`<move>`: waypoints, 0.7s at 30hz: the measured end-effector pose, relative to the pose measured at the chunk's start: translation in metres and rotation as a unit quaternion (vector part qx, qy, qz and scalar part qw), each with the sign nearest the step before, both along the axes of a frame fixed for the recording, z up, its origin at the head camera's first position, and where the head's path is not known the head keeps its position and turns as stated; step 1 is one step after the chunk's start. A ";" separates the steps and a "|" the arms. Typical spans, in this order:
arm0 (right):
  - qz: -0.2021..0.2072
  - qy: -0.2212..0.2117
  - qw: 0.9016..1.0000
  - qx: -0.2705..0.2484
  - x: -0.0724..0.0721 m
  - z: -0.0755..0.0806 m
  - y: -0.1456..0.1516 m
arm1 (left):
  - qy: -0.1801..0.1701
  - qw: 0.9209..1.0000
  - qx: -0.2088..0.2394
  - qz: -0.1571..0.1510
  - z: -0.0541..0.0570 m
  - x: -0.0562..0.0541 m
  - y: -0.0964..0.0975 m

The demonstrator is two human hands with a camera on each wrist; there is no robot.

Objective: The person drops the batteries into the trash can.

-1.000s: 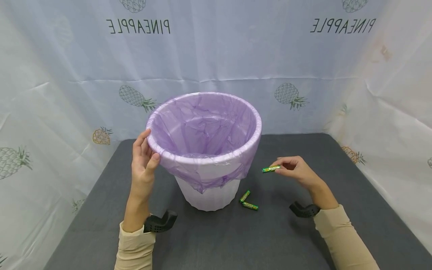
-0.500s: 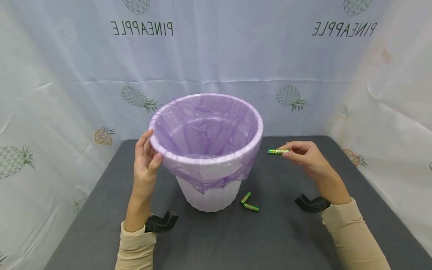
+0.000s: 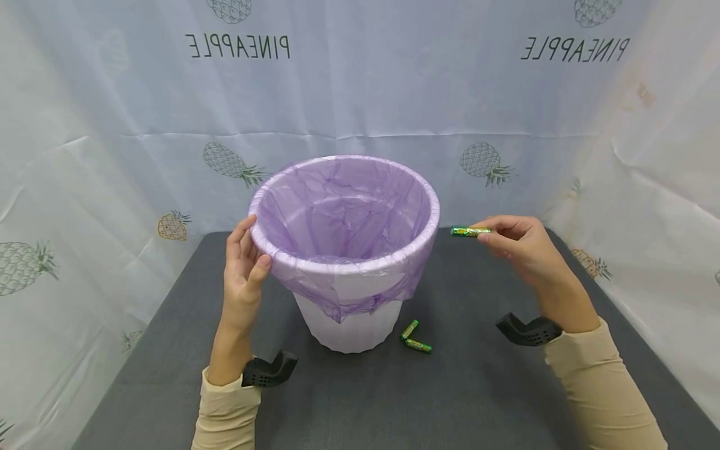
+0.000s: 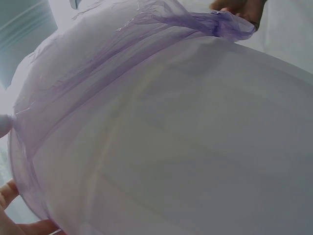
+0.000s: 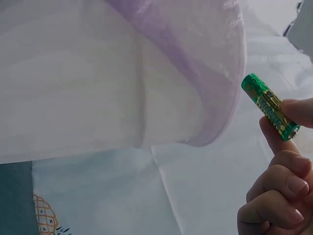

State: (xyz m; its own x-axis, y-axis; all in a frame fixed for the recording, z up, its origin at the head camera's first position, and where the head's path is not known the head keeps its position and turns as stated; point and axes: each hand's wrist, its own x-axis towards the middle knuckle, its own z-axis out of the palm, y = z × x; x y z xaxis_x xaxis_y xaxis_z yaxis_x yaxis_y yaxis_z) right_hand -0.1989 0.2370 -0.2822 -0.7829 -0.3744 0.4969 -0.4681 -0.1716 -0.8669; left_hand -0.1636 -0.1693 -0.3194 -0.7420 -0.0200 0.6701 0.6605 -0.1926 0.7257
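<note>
A white trash can (image 3: 345,328) stands upright, its purple bag (image 3: 343,215) folded over the rim. My left hand (image 3: 240,281) holds the rim's left side, fingers behind and thumb toward the front; in the left wrist view its fingers (image 4: 32,227) lie along the can's edge. Beyond the can's right side, my right hand (image 3: 520,247) pinches a green AA-size battery (image 3: 470,231) between thumb and fingers, about level with the rim. The right wrist view shows that battery (image 5: 270,107) tilted in the grip. Two similar green batteries (image 3: 409,329) lie on the table near the can's base.
The dark grey table (image 3: 360,406) carries the can and loose batteries. A pineapple-print curtain (image 3: 394,81) hangs behind the table and along both sides. Each wrist wears a black camera mount (image 3: 529,330).
My right hand has risen and moved slightly right and farther away, carrying the battery from lower over the table to about rim height. The left hand keeps its hold on the rim.
</note>
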 end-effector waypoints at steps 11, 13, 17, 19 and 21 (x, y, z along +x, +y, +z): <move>-0.053 -0.005 0.999 -0.009 0.005 0.019 -0.013 | -0.003 1.000 0.004 -0.009 0.000 0.001 0.000; -0.065 -0.009 0.998 -0.006 0.005 0.022 -0.015 | -0.004 1.000 0.004 -0.009 0.000 0.001 0.000; -0.084 -0.011 0.996 -0.001 0.005 0.028 -0.021 | -0.009 1.000 0.005 -0.006 0.000 0.001 0.000; -0.092 -0.011 0.996 0.005 0.004 0.029 -0.025 | -0.010 1.000 0.005 -0.004 -0.001 0.000 -0.001; -0.095 -0.015 0.995 0.009 0.003 0.030 -0.030 | -0.010 1.000 0.004 -0.003 -0.001 0.000 -0.001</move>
State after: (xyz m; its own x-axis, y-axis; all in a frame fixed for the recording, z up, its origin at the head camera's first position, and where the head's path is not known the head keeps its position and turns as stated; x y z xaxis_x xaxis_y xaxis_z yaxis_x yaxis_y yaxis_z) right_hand -0.1956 0.2073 -0.2522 -0.8546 -0.2266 0.4672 -0.4651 -0.0657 -0.8828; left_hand -0.1637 -0.1704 -0.3205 -0.7550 -0.0204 0.6554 0.6451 -0.2020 0.7369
